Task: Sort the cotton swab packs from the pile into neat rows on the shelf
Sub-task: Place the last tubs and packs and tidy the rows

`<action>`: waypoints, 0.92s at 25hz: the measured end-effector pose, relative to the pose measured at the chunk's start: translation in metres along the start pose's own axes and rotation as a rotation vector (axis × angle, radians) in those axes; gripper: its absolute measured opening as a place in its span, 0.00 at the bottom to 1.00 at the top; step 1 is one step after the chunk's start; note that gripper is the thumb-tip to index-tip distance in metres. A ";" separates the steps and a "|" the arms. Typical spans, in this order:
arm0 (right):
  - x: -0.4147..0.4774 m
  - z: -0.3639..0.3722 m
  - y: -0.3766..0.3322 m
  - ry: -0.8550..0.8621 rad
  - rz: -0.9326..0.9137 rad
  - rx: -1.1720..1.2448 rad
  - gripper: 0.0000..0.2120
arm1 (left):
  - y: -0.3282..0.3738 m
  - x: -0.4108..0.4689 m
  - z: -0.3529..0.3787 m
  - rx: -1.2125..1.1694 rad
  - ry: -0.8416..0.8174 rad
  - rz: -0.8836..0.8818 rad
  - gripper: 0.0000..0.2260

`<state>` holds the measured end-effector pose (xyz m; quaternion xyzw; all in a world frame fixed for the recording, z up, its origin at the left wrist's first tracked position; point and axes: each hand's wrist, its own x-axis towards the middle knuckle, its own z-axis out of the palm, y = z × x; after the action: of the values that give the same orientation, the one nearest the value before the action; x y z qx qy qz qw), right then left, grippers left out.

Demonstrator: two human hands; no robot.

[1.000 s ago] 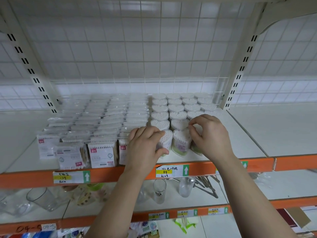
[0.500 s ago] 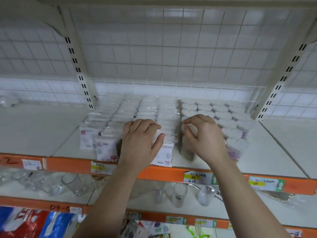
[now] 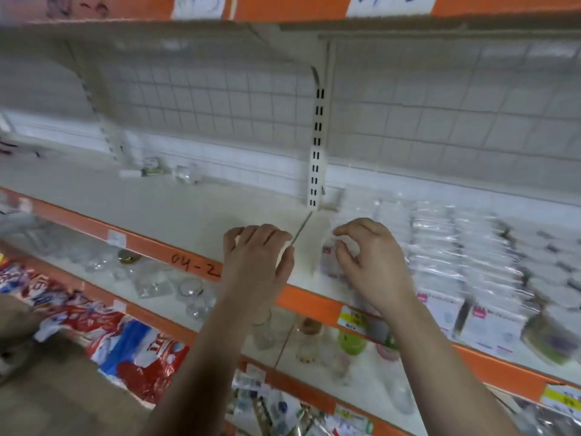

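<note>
Red, white and blue bags [image 3: 125, 350] lie at the lower left, with clear glassware [image 3: 151, 281] on the level just above them. On the white shelf [image 3: 188, 209], a few small blurred items [image 3: 154, 173] sit near the back edge of the left bay. The left hand [image 3: 256, 262] hovers palm down over the orange front edge, fingers loosely curled, nothing seen in them. A slotted upright [image 3: 317, 149] rises at the back edge between the hands. The right hand [image 3: 374, 265] curls thumb and forefinger at the leftmost pack [image 3: 328, 259]; blur hides whether it pinches it. A yellow price tag [image 3: 353, 319] sits on the front edge under that wrist. The cotton swab packs [image 3: 440, 247] stand in rows running from front edge to back across the right bay.
</note>
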<state>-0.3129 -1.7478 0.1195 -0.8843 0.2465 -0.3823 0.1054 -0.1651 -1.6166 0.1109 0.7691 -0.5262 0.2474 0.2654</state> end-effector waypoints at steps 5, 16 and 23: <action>0.039 0.091 -0.091 -0.004 -0.031 0.097 0.09 | -0.114 -0.011 -0.038 0.044 -0.051 -0.062 0.15; 0.094 0.234 -0.199 -0.183 -0.033 0.206 0.08 | -0.278 -0.036 -0.068 0.078 -0.074 -0.199 0.16; 0.160 0.316 -0.224 -0.218 -0.043 0.195 0.08 | -0.371 -0.007 -0.049 0.092 -0.098 -0.234 0.19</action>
<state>0.0901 -1.6392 0.0869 -0.9112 0.1761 -0.3084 0.2086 0.1767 -1.4662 0.0874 0.8476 -0.4335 0.2008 0.2311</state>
